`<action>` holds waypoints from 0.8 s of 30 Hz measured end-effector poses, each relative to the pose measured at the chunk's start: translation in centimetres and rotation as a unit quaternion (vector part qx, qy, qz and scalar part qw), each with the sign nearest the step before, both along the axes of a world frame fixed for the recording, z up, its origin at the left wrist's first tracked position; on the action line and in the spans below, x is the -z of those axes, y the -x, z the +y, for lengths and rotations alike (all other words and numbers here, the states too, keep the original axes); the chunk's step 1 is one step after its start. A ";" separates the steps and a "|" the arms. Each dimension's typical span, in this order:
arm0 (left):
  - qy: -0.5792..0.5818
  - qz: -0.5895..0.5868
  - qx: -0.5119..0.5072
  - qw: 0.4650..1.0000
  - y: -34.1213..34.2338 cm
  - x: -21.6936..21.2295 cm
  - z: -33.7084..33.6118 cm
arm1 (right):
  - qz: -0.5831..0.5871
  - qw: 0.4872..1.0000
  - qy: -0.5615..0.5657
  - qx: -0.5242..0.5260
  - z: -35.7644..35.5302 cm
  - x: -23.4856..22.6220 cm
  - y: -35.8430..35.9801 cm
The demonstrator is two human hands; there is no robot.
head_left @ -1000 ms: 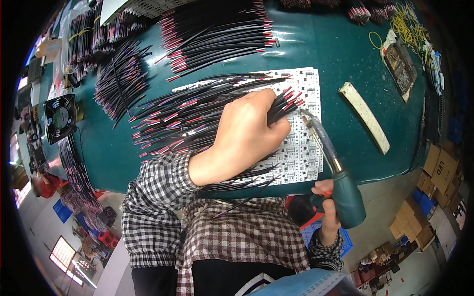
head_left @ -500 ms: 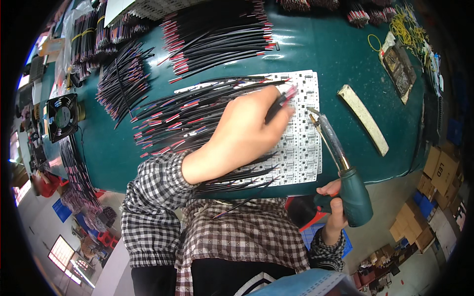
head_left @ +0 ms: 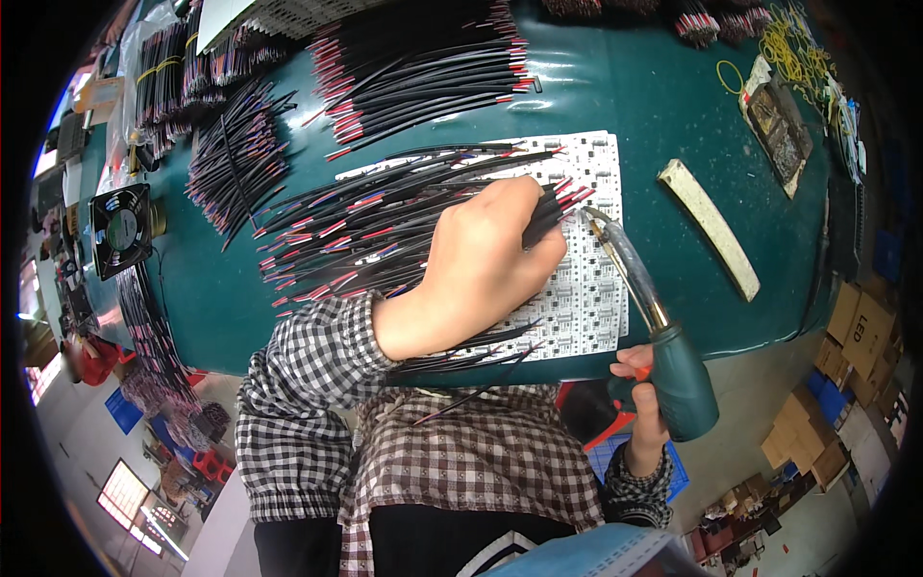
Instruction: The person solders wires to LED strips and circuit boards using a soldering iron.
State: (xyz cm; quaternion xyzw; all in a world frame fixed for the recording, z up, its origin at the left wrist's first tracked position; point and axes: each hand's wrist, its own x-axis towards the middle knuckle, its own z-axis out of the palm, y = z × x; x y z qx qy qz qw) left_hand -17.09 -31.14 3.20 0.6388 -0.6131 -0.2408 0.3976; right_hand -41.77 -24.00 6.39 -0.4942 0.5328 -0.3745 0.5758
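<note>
The white circuit board panel (head_left: 586,288) lies flat on the green table (head_left: 673,115), right in front of me at the near edge. My left hand (head_left: 481,269) rests on it, fingers pinched narrow around a red-and-black wire pair (head_left: 562,202) whose bared ends point at the panel's upper right part. My right hand (head_left: 642,404) is wrapped tight around the green grip of the soldering gun (head_left: 654,327); its tip hangs just beside those wire ends, near the board, though I cannot tell whether it touches.

A thick fan of wire pairs (head_left: 385,226) already runs leftward off the panel from under my left hand, so I judge a good share of the pads along that side as wired. The lower right rows of the panel show bare, so I reckon a fair part is left. Whether each fanned wire is truly joined, I cannot tell.

Further out, loose bundles of cut wires (head_left: 423,77) lie across the far side of the table, more bundles (head_left: 231,159) to the left. A pale flat strip (head_left: 711,226) lies to the right of the panel, a small black fan (head_left: 120,231) at the table's left edge, and yellow rubber bands (head_left: 793,48) at the far right.
</note>
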 end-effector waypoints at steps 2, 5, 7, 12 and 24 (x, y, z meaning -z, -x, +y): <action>-0.009 0.004 -0.002 1.000 -0.2 0.0 -0.1 | 0.016 1.000 0.011 -0.009 0.1 0.1 0.1; -0.027 0.014 -0.005 1.000 -0.2 -0.2 -0.3 | 0.039 0.999 0.023 -0.018 -0.2 -0.1 -0.2; -0.038 0.020 -0.005 0.999 -0.2 -0.2 -0.4 | 0.046 0.999 0.025 -0.016 -0.3 -0.1 -0.3; -0.051 0.031 -0.005 0.998 -0.4 -0.2 -0.4 | 0.095 0.994 0.047 -0.020 -0.3 -0.3 -0.7; -0.056 0.035 -0.003 0.998 -0.5 -0.4 -0.6 | 0.159 0.986 0.042 -0.035 0.0 -0.5 -0.6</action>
